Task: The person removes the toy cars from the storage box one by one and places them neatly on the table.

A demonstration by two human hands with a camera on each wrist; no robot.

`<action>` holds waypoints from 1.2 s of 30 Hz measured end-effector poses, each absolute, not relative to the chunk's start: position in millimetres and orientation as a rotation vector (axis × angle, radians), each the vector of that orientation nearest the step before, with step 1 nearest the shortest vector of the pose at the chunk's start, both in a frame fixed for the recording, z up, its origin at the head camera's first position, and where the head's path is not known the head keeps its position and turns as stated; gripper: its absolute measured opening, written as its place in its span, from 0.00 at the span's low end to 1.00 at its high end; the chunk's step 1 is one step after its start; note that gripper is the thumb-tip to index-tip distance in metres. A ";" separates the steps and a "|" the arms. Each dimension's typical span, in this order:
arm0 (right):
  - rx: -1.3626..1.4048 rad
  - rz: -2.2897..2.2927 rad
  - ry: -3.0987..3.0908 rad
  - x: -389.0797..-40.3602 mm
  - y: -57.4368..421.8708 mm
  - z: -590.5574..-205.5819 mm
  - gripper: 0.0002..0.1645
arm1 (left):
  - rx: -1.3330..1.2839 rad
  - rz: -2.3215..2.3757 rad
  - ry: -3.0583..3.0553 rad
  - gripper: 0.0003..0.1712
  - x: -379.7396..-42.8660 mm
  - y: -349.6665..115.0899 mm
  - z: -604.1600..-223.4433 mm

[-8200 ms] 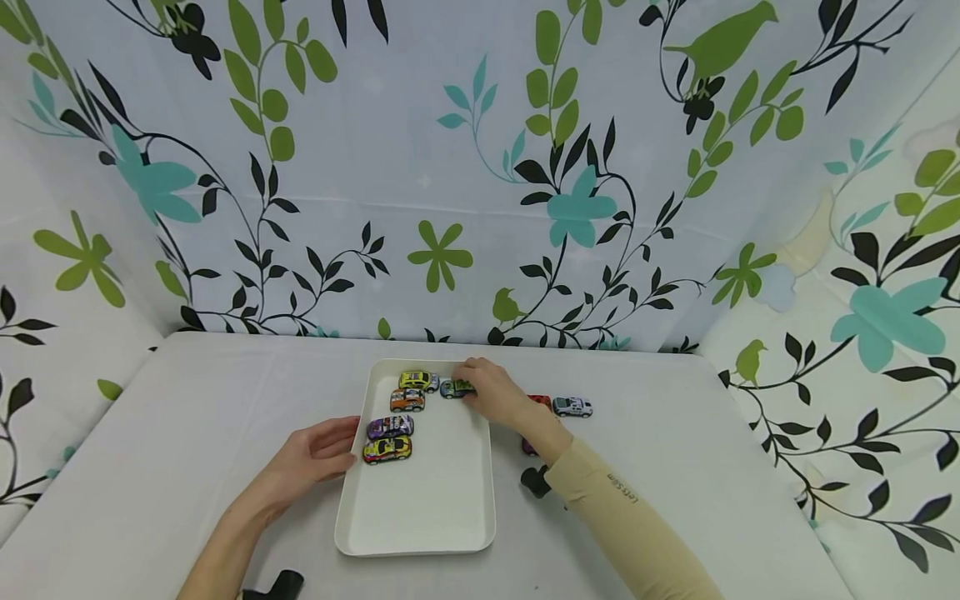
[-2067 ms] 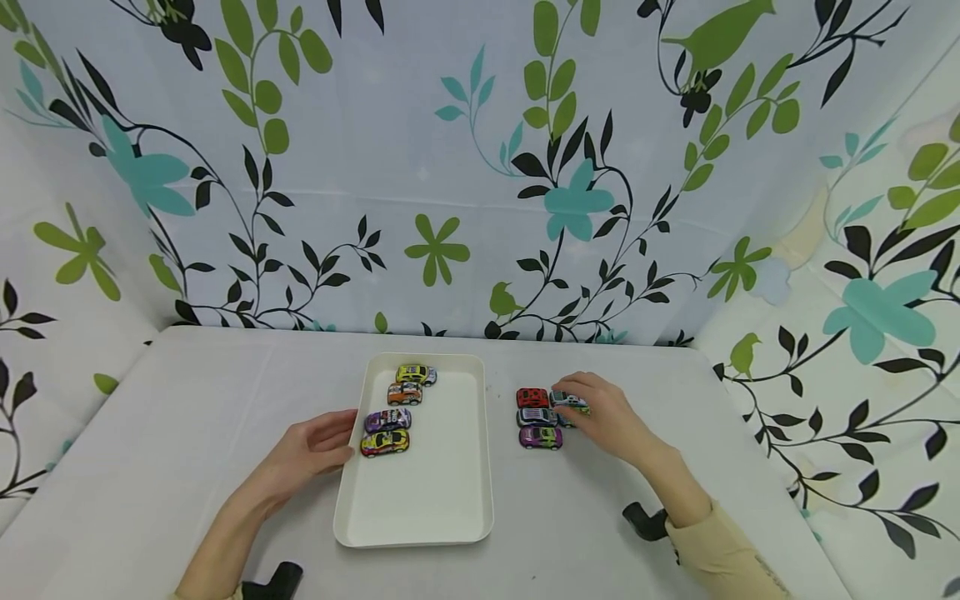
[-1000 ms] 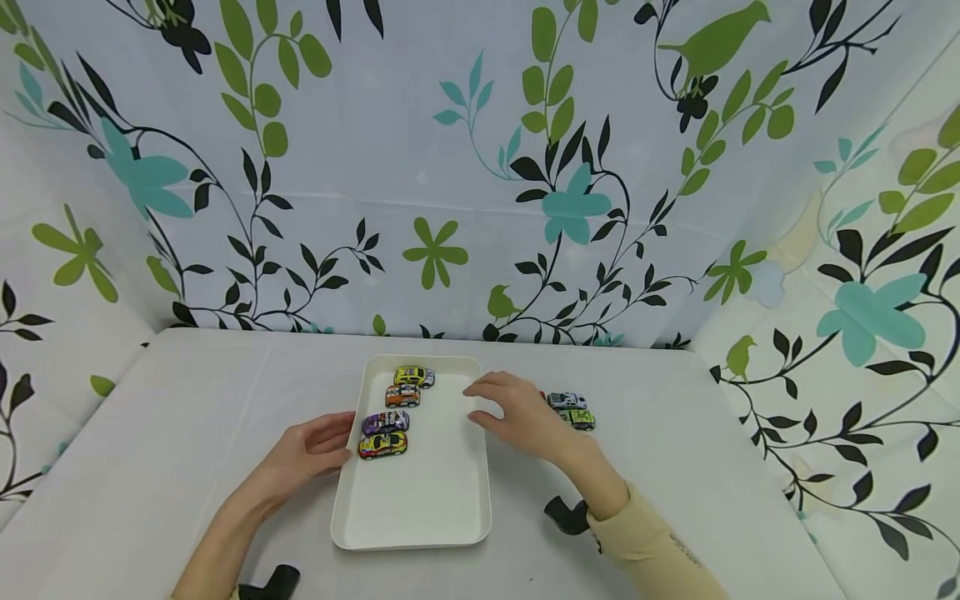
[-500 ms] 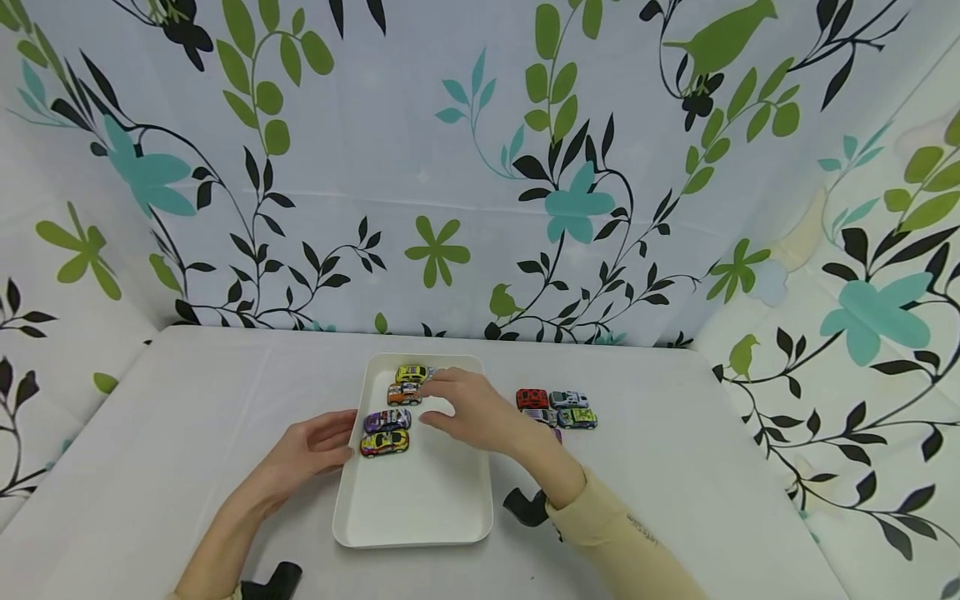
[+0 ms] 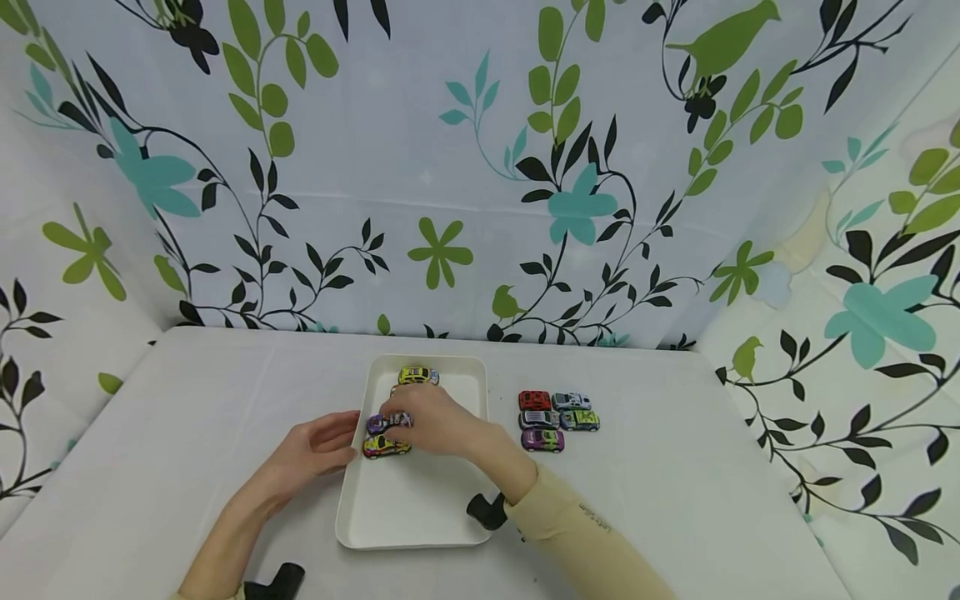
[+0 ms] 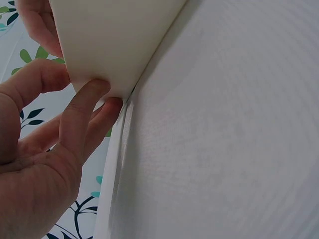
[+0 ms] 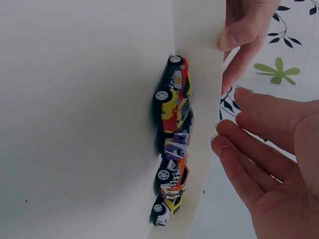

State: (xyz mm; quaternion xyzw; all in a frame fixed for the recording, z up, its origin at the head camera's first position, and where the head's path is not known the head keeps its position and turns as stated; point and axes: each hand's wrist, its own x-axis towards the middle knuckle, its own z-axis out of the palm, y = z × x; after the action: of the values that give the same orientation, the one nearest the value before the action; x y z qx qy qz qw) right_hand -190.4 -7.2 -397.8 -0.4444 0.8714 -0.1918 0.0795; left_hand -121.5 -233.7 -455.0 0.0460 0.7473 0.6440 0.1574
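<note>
A white tray (image 5: 420,521) carries toy cars along its left side: yellow (image 5: 417,376), purple (image 5: 381,423), yellow-and-red (image 5: 385,447), and an orange one (image 7: 173,177) mostly covered in the head view. Against the tray's left wall rests my left hand (image 5: 307,454), fingertips touching the outside. My right hand (image 5: 442,423) hovers over the purple and orange cars. The right wrist view shows its fingers fairly straight, thumb apart from them, with no car between.
Right of the tray, several toy cars sit grouped on the white table (image 5: 660,467): red (image 5: 535,400), silver-white (image 5: 572,401), grey (image 5: 539,419), green (image 5: 581,420) and purple-green (image 5: 542,440). Patterned cloth (image 5: 420,167) stands behind the table.
The green car, held inside the tray at first, now sits in the group on the right. From there my right hand has moved left over the tray's cars. My left hand stays put.
</note>
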 end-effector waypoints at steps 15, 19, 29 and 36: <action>-1.360 -0.355 2.597 -188.1 -14.7 -414.9 0.18 | 0.119 1.847 2.132 0.39 -121.2 -233.0 -452.8; -1.365 -0.296 2.612 -186.0 -15.0 -417.0 0.18 | 0.129 1.859 2.127 0.39 -121.5 -233.1 -453.6; -1.326 -0.250 2.661 -182.1 -16.2 -418.6 0.17 | 0.081 1.820 2.162 0.39 -123.1 -231.6 -454.4; -1.301 -0.303 2.653 -181.8 -11.9 -413.0 0.16 | 0.065 1.825 2.152 0.39 -123.7 -232.7 -456.2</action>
State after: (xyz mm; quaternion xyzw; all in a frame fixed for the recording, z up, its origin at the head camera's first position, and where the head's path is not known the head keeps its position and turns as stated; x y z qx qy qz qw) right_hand -181.8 -11.9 -413.0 -0.4363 0.8899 -0.1015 0.0857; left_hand -123.7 -232.7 -456.2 0.0226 0.7527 0.6385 0.1588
